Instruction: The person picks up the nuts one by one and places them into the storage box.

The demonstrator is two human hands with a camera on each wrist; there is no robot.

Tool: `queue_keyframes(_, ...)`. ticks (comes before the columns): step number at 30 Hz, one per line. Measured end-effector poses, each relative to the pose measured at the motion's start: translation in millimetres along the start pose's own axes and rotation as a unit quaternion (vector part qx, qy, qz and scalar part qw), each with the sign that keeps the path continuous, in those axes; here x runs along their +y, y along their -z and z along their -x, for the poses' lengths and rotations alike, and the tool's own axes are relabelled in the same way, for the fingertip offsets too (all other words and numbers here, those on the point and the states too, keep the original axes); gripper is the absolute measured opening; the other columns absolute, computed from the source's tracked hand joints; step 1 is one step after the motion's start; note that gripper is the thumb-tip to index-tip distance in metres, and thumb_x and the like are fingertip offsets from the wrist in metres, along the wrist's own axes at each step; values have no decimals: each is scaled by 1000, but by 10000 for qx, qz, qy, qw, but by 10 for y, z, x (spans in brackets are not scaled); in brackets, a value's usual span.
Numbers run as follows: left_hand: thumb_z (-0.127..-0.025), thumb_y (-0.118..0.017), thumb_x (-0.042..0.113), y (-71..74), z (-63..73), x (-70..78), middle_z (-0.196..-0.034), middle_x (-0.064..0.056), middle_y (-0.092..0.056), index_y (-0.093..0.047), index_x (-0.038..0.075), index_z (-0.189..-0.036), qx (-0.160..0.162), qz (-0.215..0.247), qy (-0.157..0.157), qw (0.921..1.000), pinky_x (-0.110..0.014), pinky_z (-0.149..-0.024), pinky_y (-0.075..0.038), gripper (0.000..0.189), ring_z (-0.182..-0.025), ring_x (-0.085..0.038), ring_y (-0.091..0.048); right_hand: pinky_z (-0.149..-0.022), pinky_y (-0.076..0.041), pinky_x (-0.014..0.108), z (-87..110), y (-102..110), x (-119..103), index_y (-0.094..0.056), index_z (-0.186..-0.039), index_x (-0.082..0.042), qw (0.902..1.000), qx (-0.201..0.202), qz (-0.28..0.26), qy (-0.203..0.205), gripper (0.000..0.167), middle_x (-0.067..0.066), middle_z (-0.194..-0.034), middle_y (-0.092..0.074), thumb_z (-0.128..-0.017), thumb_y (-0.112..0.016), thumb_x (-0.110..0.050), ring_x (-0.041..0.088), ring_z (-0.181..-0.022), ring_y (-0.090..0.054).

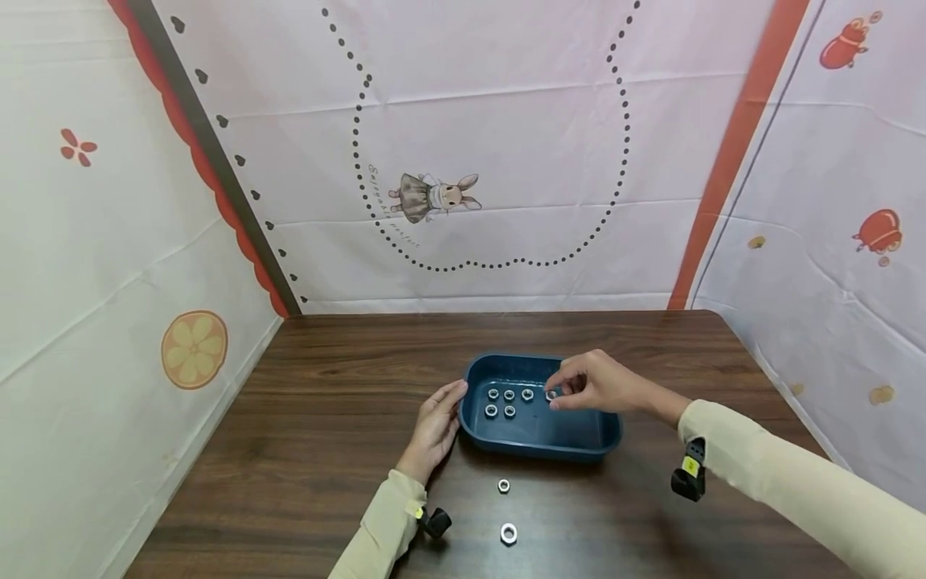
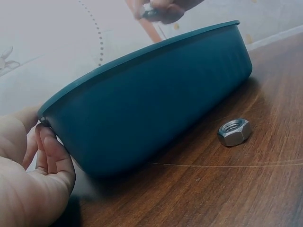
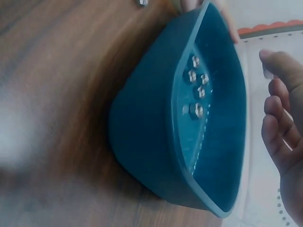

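A dark blue-green rectangular tray (image 1: 542, 446) sits on the table with several metal hex nuts (image 1: 510, 395) on its floor, grouped toward the left. Over the tray, my right hand (image 1: 596, 382) pinches another hex nut (image 1: 551, 396) between thumb and fingertips; in the left wrist view that hand and nut (image 2: 149, 11) show above the far rim. My left hand (image 1: 432, 430) holds the tray's left end, its fingers (image 2: 54, 156) curled beneath the rim.
Two more nuts lie on the wooden table (image 1: 325, 450) in front of the tray: a smaller one (image 1: 503, 486) near it and a larger one (image 1: 509, 534) closer to me. Printed white cloth (image 1: 492, 161) hangs behind and at both sides.
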State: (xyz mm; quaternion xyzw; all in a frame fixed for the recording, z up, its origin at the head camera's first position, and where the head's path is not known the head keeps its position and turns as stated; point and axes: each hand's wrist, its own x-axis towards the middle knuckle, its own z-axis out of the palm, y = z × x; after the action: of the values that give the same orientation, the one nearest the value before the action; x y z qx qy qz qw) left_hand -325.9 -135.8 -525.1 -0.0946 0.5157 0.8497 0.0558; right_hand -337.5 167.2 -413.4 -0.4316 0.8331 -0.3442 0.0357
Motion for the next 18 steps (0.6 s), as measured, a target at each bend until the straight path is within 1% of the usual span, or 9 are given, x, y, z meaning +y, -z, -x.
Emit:
queue_keyframes(4,-98,-71,17,2,-3,0,-107,-2,-66,-67,3,-123,32,-9,-2,10000,-20,-76,-52,29,-91,-10,-60,-56,-44,22,-125,-3,110,-80,-108,-16,9994,-325,-124,32,19,-10,-74,-58,-91,-80,-25,4,-63,-51)
queue_keyframes(7,-98,-71,17,9,-10,9,-106,-2,-66,-67,3,-123,49,-16,-26,10000,-20,-76,-53,29,-90,-10,-61,-55,-43,21,-223,-11,181,-80,-108,-16,9985,-539,-117,31,19,-10,-74,-57,-91,-80,-24,3,-62,-49)
queue_keyframes(9,-98,-71,17,11,-13,12,-106,-1,-66,-66,2,-124,24,-39,-43,10000,-20,-76,-53,31,-90,-9,-61,-55,-42,21,-278,-23,225,-80,-108,-13,9976,-673,-135,29,19,-10,-73,-56,-91,-80,-21,3,-61,-48)
queue_keyframes(14,-98,-72,18,15,-11,0,-105,0,-66,-66,1,-124,-37,-45,-32,10000,-20,-77,-53,32,-92,-9,-62,-55,-42,20,-379,-85,319,-80,-107,-6,9947,-1019,-133,65,20,-9,-72,-56,-89,-81,-15,3,-63,-49)
queue_keyframes(18,-98,-71,18,11,-3,-26,-104,0,-67,-68,2,-121,-24,-35,-30,10000,-20,-77,-53,28,-91,-9,-62,-55,-41,18,-433,-160,369,-80,-108,-7,9914,-1305,-78,21,21,-10,-70,-56,-90,-80,-17,2,-64,-50)
